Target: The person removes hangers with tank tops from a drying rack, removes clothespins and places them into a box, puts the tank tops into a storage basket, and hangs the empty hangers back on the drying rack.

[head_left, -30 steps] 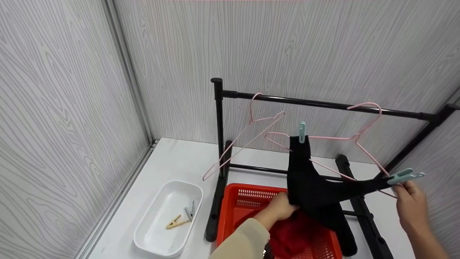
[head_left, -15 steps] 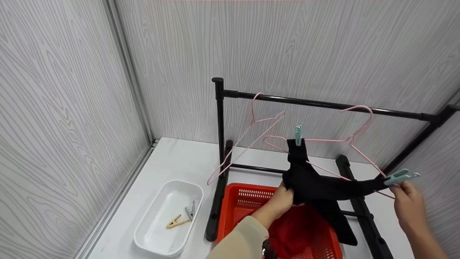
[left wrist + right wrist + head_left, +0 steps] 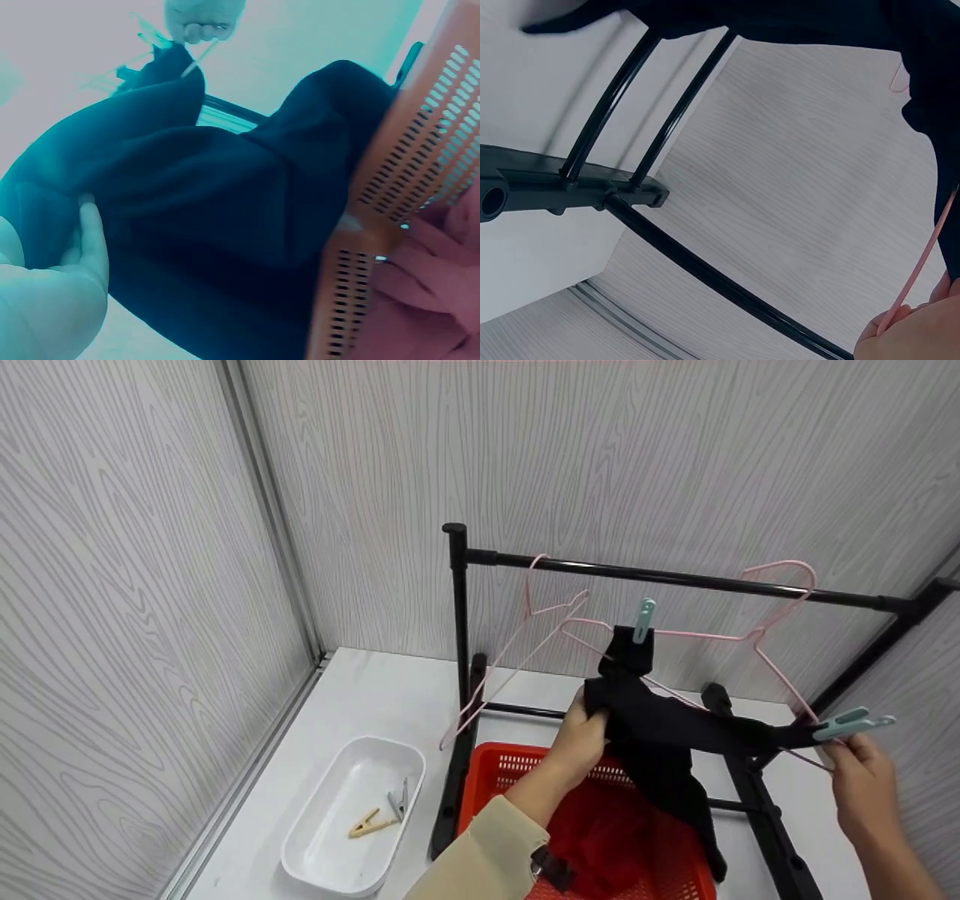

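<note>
The head view took in the black garment (image 3: 667,724) as a whole: it hung from a pink hanger (image 3: 697,634), caught by a mint clothespin (image 3: 643,621) near the left shoulder and a second clothespin (image 3: 855,723) at the right end, in front of the black rack (image 3: 675,578) and partly above the red basket (image 3: 480,787). That view alone showed the white tray (image 3: 330,802) off to the left, with a yellow peg (image 3: 371,825) and a grey peg (image 3: 398,804) lying in it. The left wrist view, tinted and hazy, brought up the creases of the garment and the folds of the red cloth (image 3: 427,285) inside the slotted basket; the right wrist view looked at the rack's lower rails (image 3: 612,105) from close by, dark fabric crossing above them. The left hand (image 3: 577,742) reached forward and up from a beige sleeve (image 3: 487,847), pinching the garment at its left edge, one finger laid along the fabric. The right hand (image 3: 866,784), its forearm bare and rising from the lower right, had its fingers curled round the hanger's right end just below the clothespin; whether they also caught the cloth was hard to tell.
</note>
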Demonstrator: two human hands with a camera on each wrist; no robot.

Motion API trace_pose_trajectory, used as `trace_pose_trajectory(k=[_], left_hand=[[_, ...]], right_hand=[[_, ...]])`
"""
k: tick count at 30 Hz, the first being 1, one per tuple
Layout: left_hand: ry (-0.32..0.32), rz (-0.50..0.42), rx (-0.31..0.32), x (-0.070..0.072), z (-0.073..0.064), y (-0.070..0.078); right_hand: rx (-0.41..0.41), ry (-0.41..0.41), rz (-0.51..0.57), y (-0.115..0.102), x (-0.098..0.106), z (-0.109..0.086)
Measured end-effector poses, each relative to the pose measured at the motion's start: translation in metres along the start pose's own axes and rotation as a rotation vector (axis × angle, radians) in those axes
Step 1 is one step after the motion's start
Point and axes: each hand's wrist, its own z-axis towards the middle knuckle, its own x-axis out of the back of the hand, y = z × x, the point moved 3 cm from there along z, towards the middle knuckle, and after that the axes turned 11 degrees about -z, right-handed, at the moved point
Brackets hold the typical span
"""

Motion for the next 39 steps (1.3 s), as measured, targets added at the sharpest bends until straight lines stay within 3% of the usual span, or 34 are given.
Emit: trace_pose_trajectory(k=[7, 12, 16, 20, 23, 29, 33, 36, 39], left_hand=[[-0.053, 0.125, -0.216, -0.005, -0.005, 0.033], [0.004, 0.211, -0.280, -0.002, -0.007, 0.040], [0.054, 0.346, -0.209, 0.011, -0.007, 0.029], [0.043, 0.520, -0.053, 0.026, -0.005, 0.005], [0.011, 0.637, 0.053, 0.036, -0.005, -0.011], [-0.114, 0.826, 0.121, 0.050, -0.009, -0.037], [-0.142, 0.965, 0.234, 0.061, -0.016, -0.055], [-0.178, 1.078, 0.253, 0.065, -0.018, -0.066], [-0.229, 1.215, 0.181, 0.065, -0.019, -0.073]], right_hand=[[-0.030, -0.024, 0.241, -0.003, -0.004, -0.001], [-0.026, -0.006, 0.280, -0.004, -0.005, 0.000], [-0.021, -0.012, 0.275, -0.004, -0.005, -0.001], [-0.020, -0.044, 0.266, -0.002, -0.005, -0.003], [-0.013, -0.061, 0.289, 0.000, -0.006, -0.004], [-0.008, -0.040, 0.306, -0.001, -0.007, -0.005], [0.000, -0.048, 0.322, -0.001, -0.008, -0.005], [0.005, -0.061, 0.329, 0.000, -0.009, -0.005], [0.004, -0.066, 0.287, 0.000, -0.010, -0.006]])
